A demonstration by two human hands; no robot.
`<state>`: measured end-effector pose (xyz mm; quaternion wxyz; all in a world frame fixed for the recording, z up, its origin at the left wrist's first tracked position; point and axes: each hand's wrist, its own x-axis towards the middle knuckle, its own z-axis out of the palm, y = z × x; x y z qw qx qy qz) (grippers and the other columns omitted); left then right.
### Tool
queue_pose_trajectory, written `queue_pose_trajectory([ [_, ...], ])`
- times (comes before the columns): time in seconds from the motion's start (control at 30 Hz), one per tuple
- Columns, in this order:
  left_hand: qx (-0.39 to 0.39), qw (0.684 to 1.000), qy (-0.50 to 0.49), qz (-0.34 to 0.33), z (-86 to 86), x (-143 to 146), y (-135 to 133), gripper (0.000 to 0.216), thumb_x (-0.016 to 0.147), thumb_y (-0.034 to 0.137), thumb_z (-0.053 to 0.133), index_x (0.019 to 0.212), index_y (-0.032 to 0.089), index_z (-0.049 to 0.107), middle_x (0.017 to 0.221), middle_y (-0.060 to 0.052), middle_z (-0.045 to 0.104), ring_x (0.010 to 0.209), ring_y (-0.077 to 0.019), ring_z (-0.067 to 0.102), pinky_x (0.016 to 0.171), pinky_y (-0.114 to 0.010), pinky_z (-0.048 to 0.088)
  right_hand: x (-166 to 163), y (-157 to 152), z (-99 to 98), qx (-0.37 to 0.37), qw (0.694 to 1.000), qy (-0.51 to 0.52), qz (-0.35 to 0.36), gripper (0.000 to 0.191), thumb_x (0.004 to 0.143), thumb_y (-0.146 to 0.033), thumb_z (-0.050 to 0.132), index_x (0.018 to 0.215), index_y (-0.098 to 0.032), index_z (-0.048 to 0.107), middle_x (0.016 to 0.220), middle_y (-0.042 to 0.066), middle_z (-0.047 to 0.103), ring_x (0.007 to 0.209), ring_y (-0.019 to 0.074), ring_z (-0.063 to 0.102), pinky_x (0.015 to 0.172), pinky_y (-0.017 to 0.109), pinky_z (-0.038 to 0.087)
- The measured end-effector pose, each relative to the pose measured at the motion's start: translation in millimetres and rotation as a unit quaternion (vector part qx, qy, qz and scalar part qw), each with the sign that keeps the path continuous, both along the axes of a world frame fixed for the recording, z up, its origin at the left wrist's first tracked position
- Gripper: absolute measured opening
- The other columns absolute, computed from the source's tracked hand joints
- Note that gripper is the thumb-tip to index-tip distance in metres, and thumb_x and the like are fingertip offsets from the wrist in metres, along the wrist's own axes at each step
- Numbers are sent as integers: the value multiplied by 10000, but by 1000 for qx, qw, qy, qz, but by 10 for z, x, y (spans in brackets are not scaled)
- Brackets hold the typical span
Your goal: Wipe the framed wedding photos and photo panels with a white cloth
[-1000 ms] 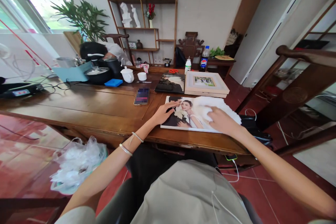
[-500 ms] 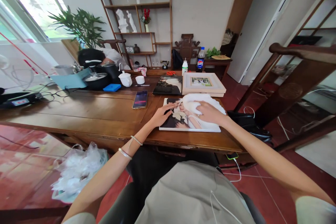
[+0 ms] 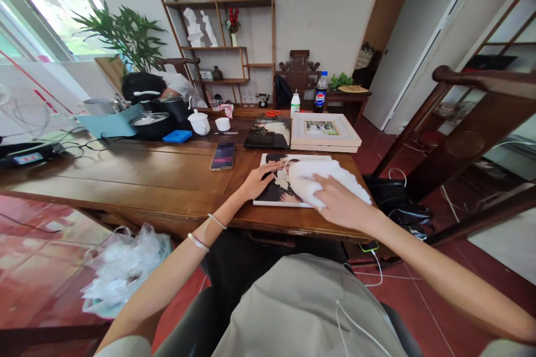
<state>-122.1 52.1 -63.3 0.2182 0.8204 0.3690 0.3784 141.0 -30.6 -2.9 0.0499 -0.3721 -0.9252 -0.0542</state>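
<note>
A photo panel [image 3: 278,192] with a portrait print and white edges lies flat near the table's front edge. My left hand [image 3: 256,179] rests on its left part, fingers stretched out over the print. Under my right hand [image 3: 342,201] is a bunched white cloth [image 3: 307,178], gripped and pressed on the panel's right side. The cloth hides much of the print and spreads past the panel's right edge. Just behind lie a dark photo panel [image 3: 263,135] and a pale box-like picture frame [image 3: 350,134]. A phone [image 3: 223,156] lies left of the panel.
On the wooden table [image 3: 167,178] stand a white teapot [image 3: 199,122], a white cup [image 3: 223,124], a blue box [image 3: 177,136] and black pots. Red scissors [image 3: 272,113], a small white bottle [image 3: 295,104] and a cola bottle [image 3: 321,92] are at the back. A wooden chair [image 3: 460,139] stands right.
My right hand has moved toward me and slightly right with the cloth, which now covers more of the print's lower right. My left hand stays on the panel.
</note>
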Motion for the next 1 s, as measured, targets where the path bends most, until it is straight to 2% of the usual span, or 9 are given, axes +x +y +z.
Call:
queue_pose_trajectory([
  [0.1,4,1000,-1,-1,-14,-2,16,376,903,281,449,1237,211,606,1324,-45,569,1319,-222,430,1138,-431,288,-45,-363,21,-12,999,32,14,187,837,-230,542,866,-188,722,1438,125,449,1354,355,349,1048,545,331],
  [0.2,5,1000,-2,1,-24,-4,29,373,896,282,457,1230,215,610,1319,-45,573,1317,-226,432,1133,-436,296,-56,-358,-8,-8,998,58,8,278,891,-346,502,844,-191,729,1428,115,467,1355,354,347,1066,568,299],
  [0.33,1,1000,-8,0,-21,-3,25,370,900,293,460,1229,211,610,1320,-51,572,1314,-231,436,1133,-443,294,0,172,-65,15,999,43,-25,339,916,-370,472,866,-144,720,1350,188,532,1333,338,387,1059,533,298],
  [0.43,3,1000,-10,-4,-14,0,16,369,906,298,452,1225,200,611,1313,-55,577,1311,-224,440,1136,-440,291,40,663,-59,29,998,16,-56,417,935,-410,432,1010,-89,687,1333,245,525,1314,348,409,1050,512,297],
  [0.53,4,1000,-7,-6,-6,3,10,370,908,290,445,1228,198,608,1321,-51,571,1320,-220,429,1139,-444,284,38,976,5,14,997,8,-80,429,969,-393,358,1107,-102,641,1268,210,589,1241,324,489,1013,464,336],
  [0.6,2,1000,-3,-5,-2,3,7,370,906,280,447,1232,206,606,1326,-45,567,1323,-217,425,1139,-442,283,20,1032,53,-8,995,15,-95,409,974,-376,346,1107,-118,635,1185,181,643,1146,309,561,967,427,374],
  [0.73,0,1000,-1,5,-4,4,2,374,903,276,449,1237,212,603,1322,-37,571,1317,-215,433,1138,-429,290,-23,779,61,-19,995,27,-92,323,938,-314,433,1086,-127,650,1198,178,633,1160,316,546,968,422,375],
  [0.87,4,1000,-6,8,-16,6,7,368,899,268,449,1222,219,617,1312,-35,580,1309,-222,441,1134,-423,302,-51,193,-32,13,998,22,-51,249,877,-209,476,946,-116,696,1272,210,578,1294,351,422,1020,509,331],
  [1.0,7,1000,-4,11,-26,2,21,366,894,266,451,1213,215,623,1312,-36,580,1310,-222,441,1136,-419,299,-69,-317,-94,4,999,37,1,185,803,-158,528,829,-160,711,1436,144,448,1379,347,302,1073,554,280],
])
